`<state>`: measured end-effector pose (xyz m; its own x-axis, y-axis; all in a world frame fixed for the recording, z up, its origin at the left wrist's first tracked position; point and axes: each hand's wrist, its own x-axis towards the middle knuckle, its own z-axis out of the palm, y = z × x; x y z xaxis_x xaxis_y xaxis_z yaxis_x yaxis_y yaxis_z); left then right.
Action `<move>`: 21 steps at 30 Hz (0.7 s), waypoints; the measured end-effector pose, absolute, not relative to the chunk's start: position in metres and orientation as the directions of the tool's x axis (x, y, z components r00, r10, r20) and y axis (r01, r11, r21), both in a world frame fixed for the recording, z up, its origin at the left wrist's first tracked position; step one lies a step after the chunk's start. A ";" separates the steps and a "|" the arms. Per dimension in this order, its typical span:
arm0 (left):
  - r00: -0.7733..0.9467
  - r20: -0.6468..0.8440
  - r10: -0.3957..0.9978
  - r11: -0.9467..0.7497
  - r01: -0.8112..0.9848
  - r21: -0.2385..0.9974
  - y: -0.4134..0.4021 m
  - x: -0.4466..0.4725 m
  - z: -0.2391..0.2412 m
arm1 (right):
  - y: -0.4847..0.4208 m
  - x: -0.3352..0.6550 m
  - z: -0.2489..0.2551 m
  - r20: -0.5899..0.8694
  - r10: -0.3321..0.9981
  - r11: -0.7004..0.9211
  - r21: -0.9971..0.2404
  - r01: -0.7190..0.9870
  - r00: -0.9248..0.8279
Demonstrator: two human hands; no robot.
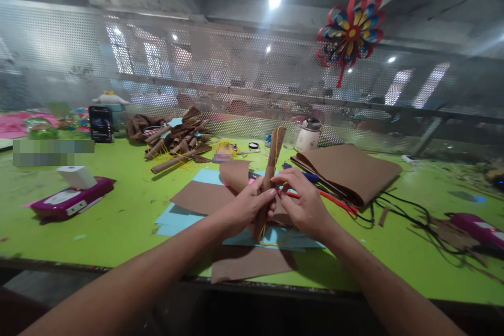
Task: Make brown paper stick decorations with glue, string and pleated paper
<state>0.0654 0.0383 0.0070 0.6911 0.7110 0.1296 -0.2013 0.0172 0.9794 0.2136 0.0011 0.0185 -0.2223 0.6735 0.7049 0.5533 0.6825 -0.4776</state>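
A rolled tube of brown paper [276, 149] stands at a slant in front of me, its top end spread like a brush. My left hand [254, 200] is wrapped around its middle. Yellow string [282, 135] runs along the tube and hangs in a loop below it. Beside the tube, my right hand [303, 202] is closed, thumb and fingers pinched at the string; the fingertips show only partly. Beneath both hands lie brown paper sheets [252, 262] and light blue sheets [179, 218].
Similar brown rolls [181, 142] are heaped at the back left. A folded brown sheet [350, 170] lies right, near an orange-handled tool [334, 200] and black cables [409, 215]. A purple power strip [73, 199] and a phone [101, 124] are left. Perforated metal [236, 58] backs the green table [129, 236].
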 end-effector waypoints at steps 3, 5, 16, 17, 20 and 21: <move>0.687 0.118 0.717 0.030 -0.200 0.979 0.038 0.066 0.007 | 0.001 0.214 0.019 0.697 0.680 0.681 -0.484 0.550 -0.228; 0.680 0.119 0.723 0.032 -0.205 0.978 0.037 0.066 0.008 | 0.001 0.214 0.020 0.703 0.672 0.688 -0.477 0.547 -0.233; 0.648 0.167 0.743 -0.049 -0.197 0.979 0.032 0.066 0.015 | 0.002 0.212 0.025 0.755 0.615 0.721 -0.424 0.548 -0.225; 0.644 0.169 0.746 -0.058 -0.190 0.980 0.032 0.066 0.016 | 0.001 0.212 0.025 0.753 0.620 0.716 -0.427 0.553 -0.222; 0.637 0.159 0.754 -0.075 -0.156 0.985 0.032 0.065 0.019 | 0.000 0.212 0.027 0.746 0.636 0.694 -0.439 0.571 -0.199; 0.640 0.154 0.753 -0.076 -0.148 0.986 0.032 0.064 0.021 | 0.000 0.212 0.028 0.745 0.639 0.688 -0.441 0.576 -0.193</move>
<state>0.0641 0.0317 0.0205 0.6401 0.7528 0.1536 -0.1475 -0.0757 0.9862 0.2121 0.0002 0.0277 -0.1930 0.6389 0.7446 0.5763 0.6880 -0.4410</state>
